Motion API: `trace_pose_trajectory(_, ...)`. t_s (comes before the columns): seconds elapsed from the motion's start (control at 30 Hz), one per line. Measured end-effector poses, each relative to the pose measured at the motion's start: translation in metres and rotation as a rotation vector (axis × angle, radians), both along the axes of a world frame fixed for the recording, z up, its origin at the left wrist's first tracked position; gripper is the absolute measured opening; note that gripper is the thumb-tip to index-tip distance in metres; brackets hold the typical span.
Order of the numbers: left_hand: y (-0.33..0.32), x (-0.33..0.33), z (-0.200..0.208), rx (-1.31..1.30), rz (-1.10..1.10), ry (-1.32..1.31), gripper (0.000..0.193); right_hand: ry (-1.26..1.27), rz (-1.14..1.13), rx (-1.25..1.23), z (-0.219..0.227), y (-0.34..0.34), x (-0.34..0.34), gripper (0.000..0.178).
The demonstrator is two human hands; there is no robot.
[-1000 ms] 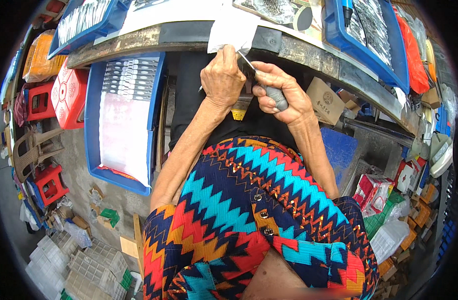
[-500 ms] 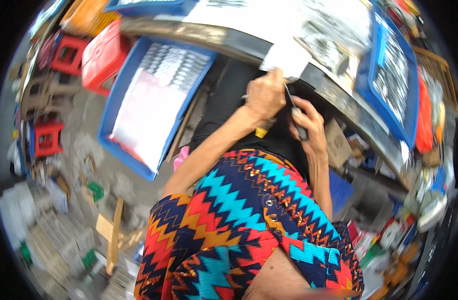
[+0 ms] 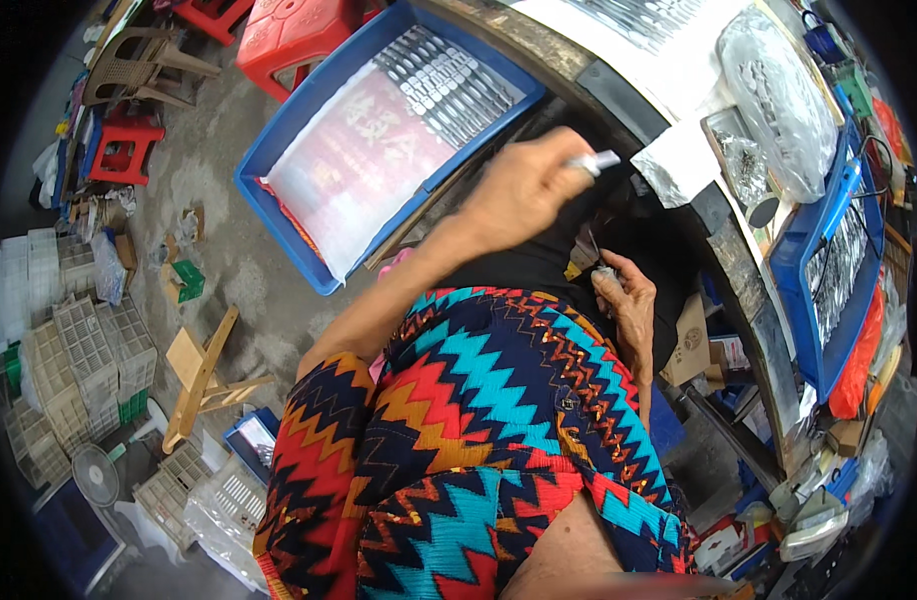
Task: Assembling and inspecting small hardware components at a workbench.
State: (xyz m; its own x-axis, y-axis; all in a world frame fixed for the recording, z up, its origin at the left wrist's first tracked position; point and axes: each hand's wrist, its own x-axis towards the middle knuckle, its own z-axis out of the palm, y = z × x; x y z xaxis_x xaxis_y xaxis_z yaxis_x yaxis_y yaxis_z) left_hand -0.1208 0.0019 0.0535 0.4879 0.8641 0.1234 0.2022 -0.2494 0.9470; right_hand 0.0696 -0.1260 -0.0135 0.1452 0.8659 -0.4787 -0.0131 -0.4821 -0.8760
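Observation:
My left hand (image 3: 534, 188) is closed, with a small whitish piece (image 3: 603, 162) sticking out past thumb and fingers; its kind is not clear. It is held between the blue tray (image 3: 279, 240) on the left and the bench. Rows of slim silvery parts (image 3: 457, 85) and a pale pinkish sheet (image 3: 374, 165) lie in that tray. Close to my lap, my right hand (image 3: 631, 300) is closed round a slim tool with a thin shaft (image 3: 591, 240); fingers cover most of its handle.
On the workbench (image 3: 539, 50) are a white sheet (image 3: 679, 160), a plastic bag of parts (image 3: 776, 105) and another blue tray (image 3: 824, 370). Red stools (image 3: 129, 150), a wooden stand (image 3: 201, 375) and stacked crates (image 3: 79, 350) occupy the floor at left. A cardboard box (image 3: 687, 342) sits under the bench.
My left hand has moved away from the right hand, toward the blue tray, and the whitish piece now shows in it. My right hand has dropped toward my lap. The view has shifted.

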Motion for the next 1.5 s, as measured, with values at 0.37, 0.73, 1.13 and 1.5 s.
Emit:
trace_pose_trajectory(0.37,0.084,-0.146,-0.065,-0.089,0.869,-0.033,0.015,-0.132,0.105,-0.044,-0.001,0.010,-0.016,0.035)
trace_pose_trajectory(0.73,0.099,-0.173,-0.139,-0.995,1.067,-1.060,0.020,-0.182,0.087,-0.076,-0.013,0.018,-0.018,0.036)
trace_pose_trajectory(1.13,0.123,-0.166,-0.165,-0.754,0.922,-0.813,0.027,-0.239,0.097,-0.098,-0.002,0.021,-0.024,0.036)
trace_pose_trajectory(1.5,0.158,-0.164,-0.176,-0.495,0.913,-0.374,0.011,-0.258,0.087,-0.146,-0.005,0.021,-0.023,0.035)
